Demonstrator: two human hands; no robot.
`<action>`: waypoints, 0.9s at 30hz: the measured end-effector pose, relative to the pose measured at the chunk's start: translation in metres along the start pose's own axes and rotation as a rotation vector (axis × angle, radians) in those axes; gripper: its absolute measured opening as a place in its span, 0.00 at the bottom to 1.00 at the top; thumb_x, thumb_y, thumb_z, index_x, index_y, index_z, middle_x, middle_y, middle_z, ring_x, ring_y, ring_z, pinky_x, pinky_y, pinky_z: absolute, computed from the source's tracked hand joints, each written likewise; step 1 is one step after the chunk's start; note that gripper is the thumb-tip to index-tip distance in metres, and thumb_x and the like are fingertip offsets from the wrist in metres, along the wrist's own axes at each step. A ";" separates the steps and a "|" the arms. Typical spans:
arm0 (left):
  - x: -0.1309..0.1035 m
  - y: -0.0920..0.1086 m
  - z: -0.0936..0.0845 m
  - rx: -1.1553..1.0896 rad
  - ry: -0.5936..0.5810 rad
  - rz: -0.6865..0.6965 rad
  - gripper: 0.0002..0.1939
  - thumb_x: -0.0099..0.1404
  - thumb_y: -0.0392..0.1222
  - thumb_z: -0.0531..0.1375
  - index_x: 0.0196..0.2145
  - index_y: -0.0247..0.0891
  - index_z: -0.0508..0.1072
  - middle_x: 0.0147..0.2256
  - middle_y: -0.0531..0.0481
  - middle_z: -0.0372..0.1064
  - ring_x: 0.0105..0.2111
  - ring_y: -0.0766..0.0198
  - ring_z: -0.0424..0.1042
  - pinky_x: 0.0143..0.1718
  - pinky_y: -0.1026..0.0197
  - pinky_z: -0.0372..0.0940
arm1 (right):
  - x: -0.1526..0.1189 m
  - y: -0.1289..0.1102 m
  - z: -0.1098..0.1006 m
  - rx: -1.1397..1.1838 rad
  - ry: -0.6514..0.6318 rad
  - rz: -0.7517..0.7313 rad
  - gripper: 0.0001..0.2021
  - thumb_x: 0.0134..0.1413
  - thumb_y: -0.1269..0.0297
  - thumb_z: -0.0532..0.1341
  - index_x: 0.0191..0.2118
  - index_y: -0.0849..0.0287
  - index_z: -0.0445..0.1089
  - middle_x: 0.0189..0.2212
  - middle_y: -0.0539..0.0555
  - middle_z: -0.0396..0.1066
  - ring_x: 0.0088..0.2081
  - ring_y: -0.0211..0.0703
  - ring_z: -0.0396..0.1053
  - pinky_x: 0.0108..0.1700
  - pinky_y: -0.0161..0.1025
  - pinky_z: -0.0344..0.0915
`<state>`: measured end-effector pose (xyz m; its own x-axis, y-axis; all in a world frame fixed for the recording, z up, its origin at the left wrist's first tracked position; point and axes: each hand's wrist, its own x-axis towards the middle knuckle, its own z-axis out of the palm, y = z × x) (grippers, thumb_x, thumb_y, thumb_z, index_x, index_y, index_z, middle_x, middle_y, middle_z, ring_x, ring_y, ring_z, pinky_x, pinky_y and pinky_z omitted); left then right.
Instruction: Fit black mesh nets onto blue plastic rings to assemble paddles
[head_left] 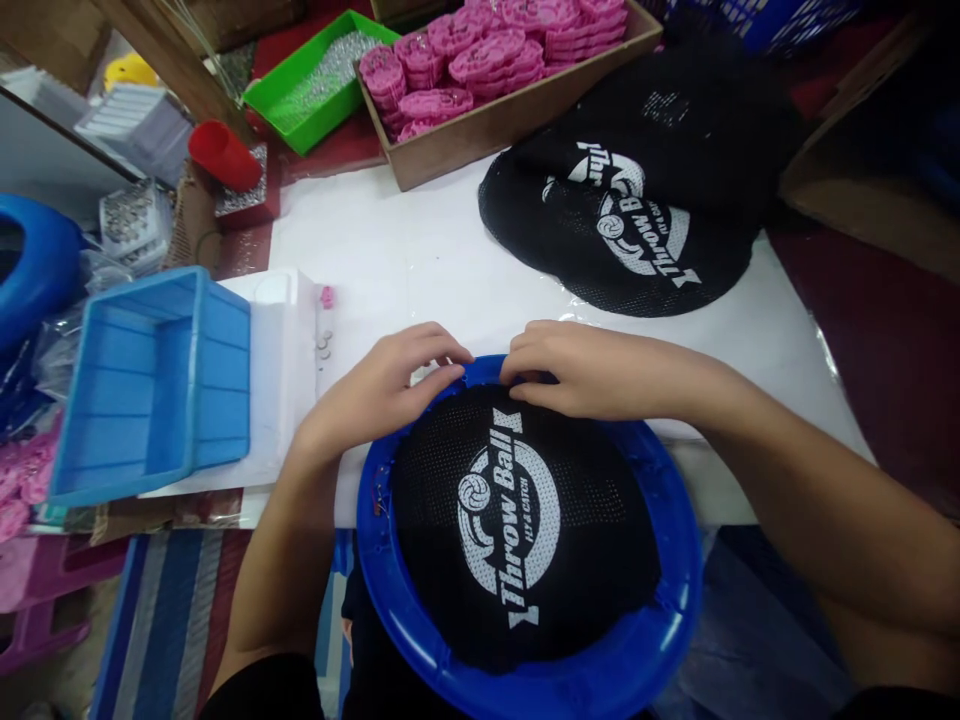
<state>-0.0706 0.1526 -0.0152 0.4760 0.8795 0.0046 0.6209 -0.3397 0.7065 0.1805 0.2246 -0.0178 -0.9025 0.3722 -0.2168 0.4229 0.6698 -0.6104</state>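
A round blue plastic ring (679, 545) with a black mesh (592, 560) across its middle rests at the front edge of the table, against my body. White "Throw Ball" lettering is printed on the mesh. At the ring's far side, my left hand (401, 380) is closed, thumb and fingertips on the rim. Just to its right, my right hand (574, 365) is closed with curled fingers over the same rim and the mesh edge. Any small piece beneath the fingertips is hidden. Beyond my right hand lies a stack of black printed mesh discs (622, 225).
Left are a blue bin (150, 390) on a white box (281, 370) and a red cup (223, 155). Pink plastic parts (495, 55) fill a brown tray (517, 105) at the back, beside a green tray (300, 125) of small metal pieces. White sheeting (375, 240) covers the table.
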 end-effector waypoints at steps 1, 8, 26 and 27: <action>-0.002 0.000 -0.004 0.016 0.022 -0.013 0.09 0.77 0.39 0.58 0.46 0.41 0.79 0.44 0.48 0.79 0.45 0.60 0.77 0.50 0.56 0.70 | 0.000 0.003 -0.002 0.019 -0.008 -0.018 0.08 0.65 0.70 0.62 0.42 0.60 0.81 0.37 0.56 0.78 0.40 0.49 0.72 0.43 0.43 0.63; -0.006 0.004 0.004 0.134 0.106 -0.002 0.12 0.77 0.36 0.55 0.49 0.40 0.79 0.46 0.46 0.80 0.48 0.59 0.78 0.54 0.53 0.71 | 0.001 0.026 -0.016 0.226 -0.033 -0.096 0.15 0.66 0.58 0.62 0.50 0.58 0.81 0.42 0.55 0.81 0.40 0.47 0.74 0.45 0.43 0.67; -0.043 0.028 0.045 0.392 0.158 -0.156 0.15 0.76 0.34 0.53 0.51 0.36 0.78 0.50 0.40 0.75 0.53 0.48 0.70 0.55 0.45 0.69 | -0.071 -0.030 0.062 -0.391 0.387 0.244 0.12 0.72 0.64 0.57 0.50 0.63 0.75 0.48 0.68 0.73 0.47 0.63 0.72 0.45 0.53 0.70; -0.046 0.030 0.045 0.363 0.160 -0.172 0.14 0.77 0.35 0.53 0.50 0.37 0.79 0.49 0.41 0.75 0.52 0.49 0.70 0.55 0.45 0.69 | -0.073 -0.026 0.069 -0.391 0.418 0.230 0.12 0.73 0.66 0.56 0.51 0.62 0.75 0.49 0.68 0.74 0.47 0.63 0.71 0.46 0.54 0.71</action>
<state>-0.0463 0.0869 -0.0262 0.2619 0.9643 0.0385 0.8753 -0.2541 0.4114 0.2292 0.1358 -0.0382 -0.7094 0.7026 0.0559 0.6732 0.6989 -0.2416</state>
